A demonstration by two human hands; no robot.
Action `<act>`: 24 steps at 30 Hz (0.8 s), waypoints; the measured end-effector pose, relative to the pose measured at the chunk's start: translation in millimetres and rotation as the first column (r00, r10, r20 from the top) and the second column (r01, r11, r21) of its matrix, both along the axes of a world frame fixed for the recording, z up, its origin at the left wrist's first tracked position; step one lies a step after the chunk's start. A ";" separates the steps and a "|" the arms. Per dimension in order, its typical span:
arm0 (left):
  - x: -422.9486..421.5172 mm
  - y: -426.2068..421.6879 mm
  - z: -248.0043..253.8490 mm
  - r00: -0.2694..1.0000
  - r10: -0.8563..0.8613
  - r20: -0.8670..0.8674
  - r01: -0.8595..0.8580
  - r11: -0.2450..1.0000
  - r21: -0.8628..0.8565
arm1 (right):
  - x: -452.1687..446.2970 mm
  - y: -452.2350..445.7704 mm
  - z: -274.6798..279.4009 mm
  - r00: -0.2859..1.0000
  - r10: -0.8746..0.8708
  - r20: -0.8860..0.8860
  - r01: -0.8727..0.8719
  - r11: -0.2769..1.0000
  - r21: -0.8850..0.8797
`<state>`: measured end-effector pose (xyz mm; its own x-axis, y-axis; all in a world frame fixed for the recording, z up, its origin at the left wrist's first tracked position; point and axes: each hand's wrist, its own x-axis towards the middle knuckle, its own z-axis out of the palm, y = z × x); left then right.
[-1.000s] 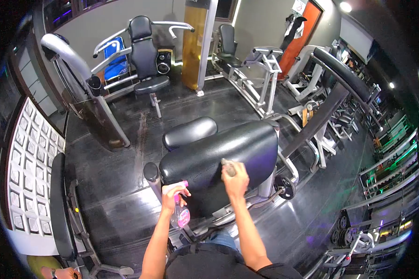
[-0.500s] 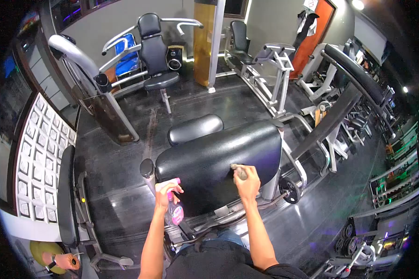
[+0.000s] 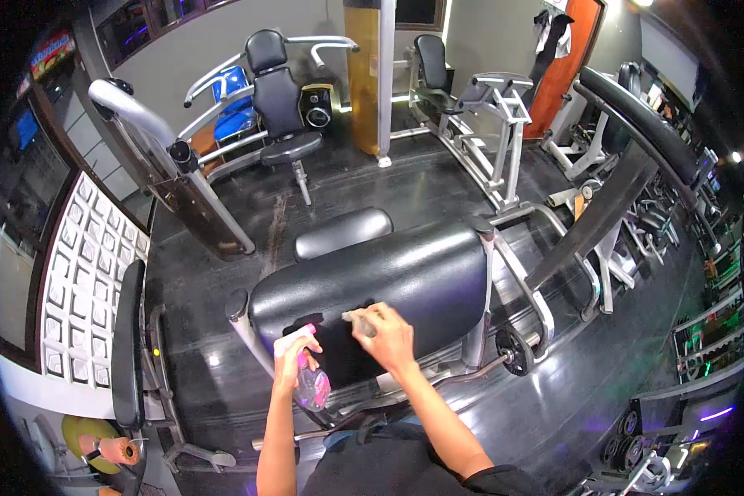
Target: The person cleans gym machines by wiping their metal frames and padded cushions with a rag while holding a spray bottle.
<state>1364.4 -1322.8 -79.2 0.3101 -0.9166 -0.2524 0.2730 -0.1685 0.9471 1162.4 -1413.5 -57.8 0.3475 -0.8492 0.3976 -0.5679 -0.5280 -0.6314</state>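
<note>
My left hand point(image 3: 292, 357) is closed round the neck of a clear spray bottle point(image 3: 312, 388) with a pink trigger head and a pink label, held at the near left of a black padded bench point(image 3: 388, 277). On the pad's near slope, right of the bottle, my right hand point(image 3: 386, 335) grips a crumpled greyish cloth point(image 3: 362, 326), most of it hidden by my fingers. The cloth appears to touch the black padding. A smaller black pad point(image 3: 345, 234) lies just beyond the large one.
A curved barbell point(image 3: 463, 370) with a small weight plate point(image 3: 514, 350) lies on the near side. Ahead stands a seated press machine point(image 3: 281, 107). A tall black pad point(image 3: 129, 347) is at left, and a padded machine arm point(image 3: 636, 124) slants at right.
My right hand has moved left across the pad with the cloth, closer to the bottle. My left hand still holds the bottle, slightly lower. The view has shifted a little.
</note>
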 end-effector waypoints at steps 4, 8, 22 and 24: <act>-25.7 -15.9 9.2 1.000 0.022 -0.010 -0.022 1.000 -0.022 | -54.2 -39.1 8.6 0.965 -0.254 0.071 0.252 0.967 0.043; -44.3 -30.6 13.3 1.000 -0.007 0.018 0.007 0.999 -0.038 | -63.5 -58.1 8.5 0.953 -0.270 0.140 0.266 0.963 0.046; -74.5 -87.8 17.1 0.974 -0.201 -0.109 0.193 0.978 -0.076 | -102.6 -66.3 -3.9 0.954 -0.282 0.100 0.283 0.959 0.004; -74.3 -90.1 20.3 0.977 -0.185 -0.102 0.183 0.983 -0.024 | -111.5 -78.6 -1.4 0.927 -0.344 0.152 0.341 0.939 0.049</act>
<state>1290.1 -1412.9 -58.9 0.1088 -0.9592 -0.2609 0.3354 -0.2116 0.9180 1050.9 -1492.1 -59.1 -0.0308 -0.9142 0.4040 -0.6053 -0.3047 -0.7354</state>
